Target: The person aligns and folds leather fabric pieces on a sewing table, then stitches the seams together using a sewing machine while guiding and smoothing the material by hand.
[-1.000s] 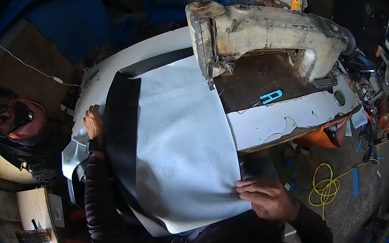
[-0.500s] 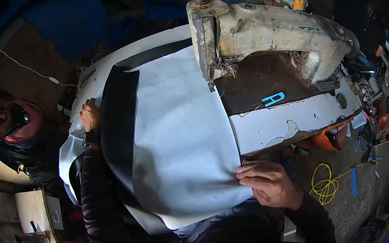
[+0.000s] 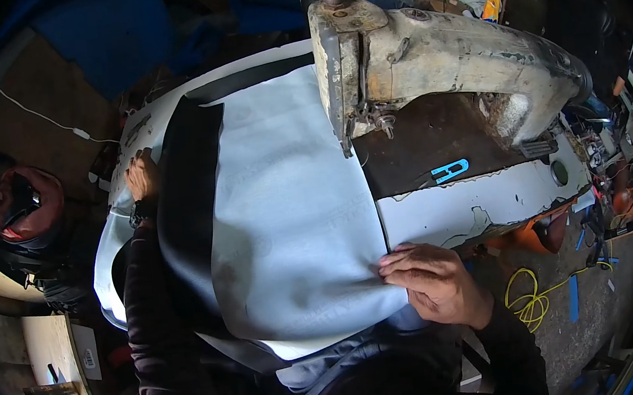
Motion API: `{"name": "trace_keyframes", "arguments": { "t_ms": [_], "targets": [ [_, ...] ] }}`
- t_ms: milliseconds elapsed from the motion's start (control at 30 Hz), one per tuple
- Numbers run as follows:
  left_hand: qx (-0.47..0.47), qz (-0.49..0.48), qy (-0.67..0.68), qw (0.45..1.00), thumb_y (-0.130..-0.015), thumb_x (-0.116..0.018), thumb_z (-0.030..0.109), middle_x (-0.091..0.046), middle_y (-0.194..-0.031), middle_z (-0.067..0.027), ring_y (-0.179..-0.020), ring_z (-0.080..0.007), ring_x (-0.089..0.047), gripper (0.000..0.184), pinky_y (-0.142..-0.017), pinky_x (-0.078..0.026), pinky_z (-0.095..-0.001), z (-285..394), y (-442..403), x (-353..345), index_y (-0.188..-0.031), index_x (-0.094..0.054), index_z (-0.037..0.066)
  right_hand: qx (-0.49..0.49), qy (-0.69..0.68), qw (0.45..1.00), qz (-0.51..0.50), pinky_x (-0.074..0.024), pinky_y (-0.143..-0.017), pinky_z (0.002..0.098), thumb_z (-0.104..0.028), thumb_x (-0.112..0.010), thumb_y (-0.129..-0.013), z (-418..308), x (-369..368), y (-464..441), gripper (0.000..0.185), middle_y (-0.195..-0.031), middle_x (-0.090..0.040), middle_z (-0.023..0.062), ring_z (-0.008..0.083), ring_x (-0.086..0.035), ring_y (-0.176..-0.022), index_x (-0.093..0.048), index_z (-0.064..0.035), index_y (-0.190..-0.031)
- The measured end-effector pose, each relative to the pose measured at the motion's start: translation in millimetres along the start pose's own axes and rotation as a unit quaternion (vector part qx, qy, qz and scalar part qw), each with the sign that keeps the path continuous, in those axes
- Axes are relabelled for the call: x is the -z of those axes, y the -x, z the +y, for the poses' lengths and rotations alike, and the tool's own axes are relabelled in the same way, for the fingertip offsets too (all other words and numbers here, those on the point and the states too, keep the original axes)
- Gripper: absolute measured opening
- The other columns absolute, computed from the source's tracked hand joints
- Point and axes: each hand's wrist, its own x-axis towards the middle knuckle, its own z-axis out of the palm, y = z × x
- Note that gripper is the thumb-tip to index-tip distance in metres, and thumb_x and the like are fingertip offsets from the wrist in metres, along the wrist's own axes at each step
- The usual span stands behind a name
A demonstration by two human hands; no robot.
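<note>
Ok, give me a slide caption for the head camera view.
Right hand pinching the edge of a white sheet at a worn sewing machine, left hand beside black material.

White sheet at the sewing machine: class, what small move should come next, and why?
Probably the right hand should ease the white sheet slightly forward: it pinches the sheet's right edge near the close corner, and that edge runs up to the sewing machine.
</note>
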Motion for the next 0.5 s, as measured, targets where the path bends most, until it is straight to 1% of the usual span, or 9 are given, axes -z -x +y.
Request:
{"name": "trace_keyframes", "arguments": {
  "t_ms": [33, 133, 233, 333, 433, 500],
  "targets": [
    [-0.008, 0.011, -0.002, 1.0, -0.101, -0.068, 0.055, -0.071, -0.141, -0.0133, -0.132, -0.0361, -0.064, 0.055, -0.108, -0.047, -0.0538, -1, -1, -1, -0.131, -0.07, 0.01, -0.002, -0.004, 1.0, 0.003, -0.0625, -0.102, 0.045, 0.011, -0.075, -0.078, 1, 0, -2, 0.025, -0.111, -0.078, 0.0153, 0.0311, -0.077, -0.111, -0.077, 0.0037, -0.102],
    [-0.003, -0.014, 0.002, 1.0, -0.101, -0.068, 0.054, -0.073, -0.134, -0.0142, -0.128, -0.0366, -0.065, 0.054, -0.105, -0.048, -0.053, 11, -10, 13, -0.129, -0.071, 0.008, 0.001, -0.013, 1.0, 0.008, -0.0628, -0.101, 0.0449, 0.013, -0.074, -0.078, 9, 0, -7, 0.026, -0.109, -0.078, 0.0153, 0.032, -0.077, -0.11, -0.076, 0.0038, -0.101],
    [0.002, -0.018, 0.011, 1.0, -0.1, -0.069, 0.054, -0.074, -0.126, -0.0142, -0.123, -0.0367, -0.067, 0.054, -0.102, -0.049, -0.0522, 21, -15, 26, -0.128, -0.071, 0.007, -0.002, -0.005, 1.0, 0.005, -0.0632, -0.1, 0.0445, 0.015, -0.073, -0.077, 12, 3, -15, 0.026, -0.108, -0.079, 0.0157, 0.033, -0.077, -0.108, -0.076, 0.004, -0.1],
    [0.001, 0.001, 0.011, 1.0, -0.099, -0.07, 0.053, -0.075, -0.123, -0.0139, -0.12, -0.0363, -0.068, 0.053, -0.1, -0.049, -0.052, 25, -17, 28, -0.125, -0.072, 0.007, -0.007, -0.002, 1.0, 0.001, -0.0637, -0.098, 0.0441, 0.016, -0.072, -0.076, 16, 5, -21, 0.028, -0.108, -0.079, 0.016, 0.0335, -0.077, -0.109, -0.076, 0.004, -0.101],
    [0.0, -0.013, -0.005, 1.0, -0.099, -0.07, 0.052, -0.075, -0.122, -0.0144, -0.12, -0.0365, -0.068, 0.05, -0.1, -0.049, -0.0521, 22, -21, 23, -0.122, -0.071, 0.008, -0.008, -0.009, 1.0, -0.002, -0.064, -0.097, 0.0438, 0.016, -0.071, -0.075, 24, 5, -24, 0.03, -0.109, -0.079, 0.0162, 0.0337, -0.077, -0.109, -0.076, 0.0041, -0.102],
    [0.0, -0.003, 0.0, 1.0, -0.099, -0.07, 0.051, -0.075, -0.122, -0.0148, -0.12, -0.0365, -0.068, 0.049, -0.101, -0.049, -0.0526, 22, -23, 21, -0.122, -0.071, 0.008, -0.008, -0.007, 1.0, -0.003, -0.0641, -0.096, 0.0435, 0.015, -0.071, -0.075, 29, 6, -27, 0.03, -0.109, -0.079, 0.0161, 0.0336, -0.077, -0.109, -0.076, 0.0043, -0.102]
  ]
}}
